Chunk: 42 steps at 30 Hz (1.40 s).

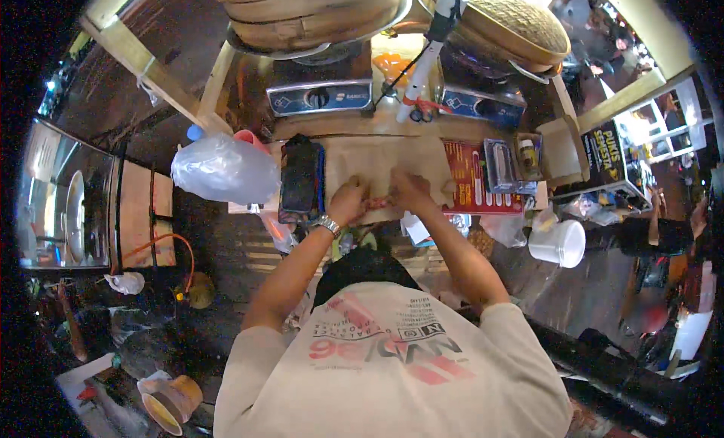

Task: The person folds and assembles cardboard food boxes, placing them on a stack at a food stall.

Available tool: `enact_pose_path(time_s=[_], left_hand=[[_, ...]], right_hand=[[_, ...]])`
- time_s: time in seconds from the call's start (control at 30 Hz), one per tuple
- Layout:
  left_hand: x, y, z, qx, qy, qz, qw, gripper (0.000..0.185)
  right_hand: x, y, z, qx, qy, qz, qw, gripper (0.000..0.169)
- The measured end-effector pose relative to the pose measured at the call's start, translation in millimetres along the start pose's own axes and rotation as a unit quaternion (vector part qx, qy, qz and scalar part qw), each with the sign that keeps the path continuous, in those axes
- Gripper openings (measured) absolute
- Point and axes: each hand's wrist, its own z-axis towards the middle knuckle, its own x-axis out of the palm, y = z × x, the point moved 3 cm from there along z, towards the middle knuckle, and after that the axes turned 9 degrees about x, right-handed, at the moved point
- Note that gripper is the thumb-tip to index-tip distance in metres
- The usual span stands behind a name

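Observation:
A sheet of brown paper or thin cardboard (362,152) lies on the counter before me, with both hands over its near part. My left hand (348,202), a metal watch on its wrist, has its fingers curled down at the sheet. Blurred by motion, my right hand (409,189) is bent over the sheet a little to the right. Between the hands, near the sheet's front edge, shows a small reddish patterned thing (376,203), too unclear to name. What the fingertips hold, if anything, is hidden.
Behind the sheet stand two gas stoves (319,98) (481,105) bearing bamboo steamers (314,19) (517,28). A white pole (421,76) rises between them. A filled plastic bag (223,169) and a black pouch (300,177) lie left; a red printed sheet (469,192) and boxes (560,155) lie right.

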Motion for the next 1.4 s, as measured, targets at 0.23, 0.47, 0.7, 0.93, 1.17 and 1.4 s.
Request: enact_pose_path(time_s=[0.23, 0.47, 0.7, 0.93, 1.17, 1.4], left_hand=[[15, 16, 5, -0.014, 0.051, 0.042, 0.998, 0.029], [8, 18, 11, -0.059, 0.169, -0.034, 0.983, 0.044], [-8, 13, 9, -0.034, 0.136, -0.056, 0.989, 0.030], [4, 22, 0, 0.018, 0.092, -0.043, 0.995, 0.035], [-14, 7, -40, 0.100, 0.039, 0.094, 0.990, 0.037], [-53, -31, -87, 0.116, -0.031, 0.043, 0.992, 0.034]], right_hand=[[-18, 28, 4, 0.050, 0.116, -0.087, 0.988, 0.071], [-6, 41, 10, 0.073, 0.102, -0.159, 0.979, 0.080], [14, 4, 24, 0.008, 0.202, -0.185, 0.962, 0.071], [13, 3, 24, 0.049, 0.139, -0.128, 0.981, 0.057], [-10, 72, -20, -0.161, 0.093, -0.084, 0.979, 0.052], [-22, 100, -25, -0.157, 0.183, 0.014, 0.970, 0.038]])
